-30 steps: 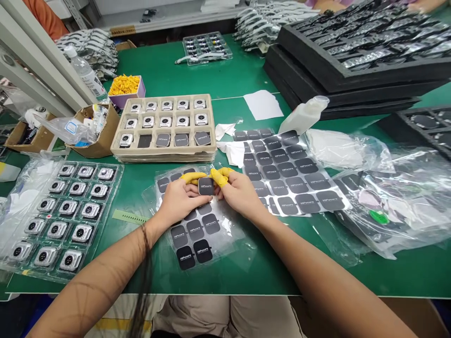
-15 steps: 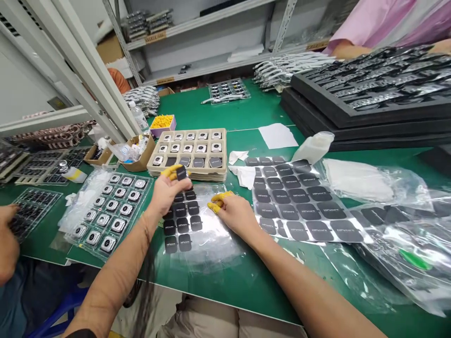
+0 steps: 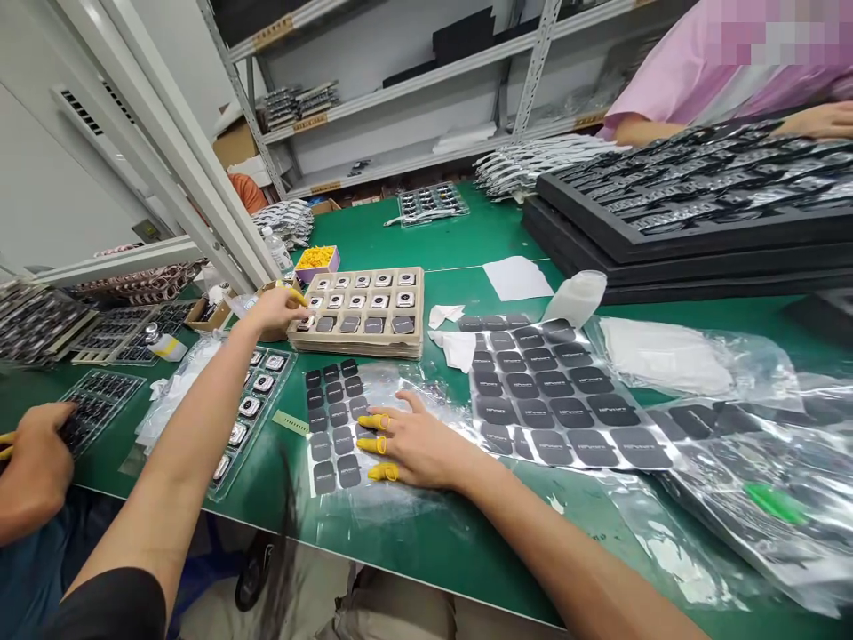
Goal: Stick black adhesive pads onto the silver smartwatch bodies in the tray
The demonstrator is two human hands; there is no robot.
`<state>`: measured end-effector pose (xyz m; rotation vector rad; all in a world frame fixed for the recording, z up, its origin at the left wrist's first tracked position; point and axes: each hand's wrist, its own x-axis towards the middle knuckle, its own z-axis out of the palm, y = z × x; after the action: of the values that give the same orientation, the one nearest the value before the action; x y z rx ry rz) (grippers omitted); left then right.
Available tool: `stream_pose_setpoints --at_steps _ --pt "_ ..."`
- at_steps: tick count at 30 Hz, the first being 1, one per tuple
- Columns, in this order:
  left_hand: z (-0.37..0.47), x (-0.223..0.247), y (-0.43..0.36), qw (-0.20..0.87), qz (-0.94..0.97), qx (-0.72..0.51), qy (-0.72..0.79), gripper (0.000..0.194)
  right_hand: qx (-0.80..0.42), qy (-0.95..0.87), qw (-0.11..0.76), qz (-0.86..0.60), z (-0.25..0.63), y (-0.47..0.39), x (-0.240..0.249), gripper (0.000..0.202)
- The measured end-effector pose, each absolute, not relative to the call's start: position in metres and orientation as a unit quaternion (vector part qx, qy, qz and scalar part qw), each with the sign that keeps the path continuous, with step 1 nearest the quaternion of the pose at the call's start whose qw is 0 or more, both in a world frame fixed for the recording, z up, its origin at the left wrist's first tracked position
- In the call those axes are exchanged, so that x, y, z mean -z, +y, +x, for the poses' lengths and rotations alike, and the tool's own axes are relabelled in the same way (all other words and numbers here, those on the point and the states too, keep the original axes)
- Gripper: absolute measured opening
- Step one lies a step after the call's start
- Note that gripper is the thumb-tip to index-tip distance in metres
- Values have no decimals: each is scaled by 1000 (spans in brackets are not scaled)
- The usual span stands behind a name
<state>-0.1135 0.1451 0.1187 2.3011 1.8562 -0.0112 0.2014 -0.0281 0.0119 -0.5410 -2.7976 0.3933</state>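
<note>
My left hand (image 3: 278, 309), with a yellow finger cot, reaches to the near left corner of a beige compartment tray (image 3: 356, 347). Its curled fingers meet at the front-left watch case (image 3: 305, 323); what they pinch is hidden. Other watch cases (image 3: 356, 301) fill the tray, and several in the front row carry dark square stickers (image 3: 374, 325). My right hand (image 3: 413, 444), in yellow finger cots, lies spread and flat on clear film. Its fingertips touch the edge of a sheet of dark square stickers (image 3: 323, 444).
A larger sticker sheet (image 3: 553, 384) lies right of my hand. Under my left forearm is a clear tray of watch cases (image 3: 249, 406). Black foam trays (image 3: 640, 244) stand at back right, near a person in a pink sleeve (image 3: 659, 80). Another person's hand (image 3: 40, 453) is at far left.
My left hand has moved from above the sticker sheet, where it held a dark square sticker, up and left to the beige tray. My right hand has gone from pinched to spread flat.
</note>
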Motion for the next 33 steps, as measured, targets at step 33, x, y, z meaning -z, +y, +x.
stream_pose_setpoints --at_steps 33 --pt "32 -23 -9 288 759 -267 519 33 -464 -619 413 -481 201 -9 7 38"
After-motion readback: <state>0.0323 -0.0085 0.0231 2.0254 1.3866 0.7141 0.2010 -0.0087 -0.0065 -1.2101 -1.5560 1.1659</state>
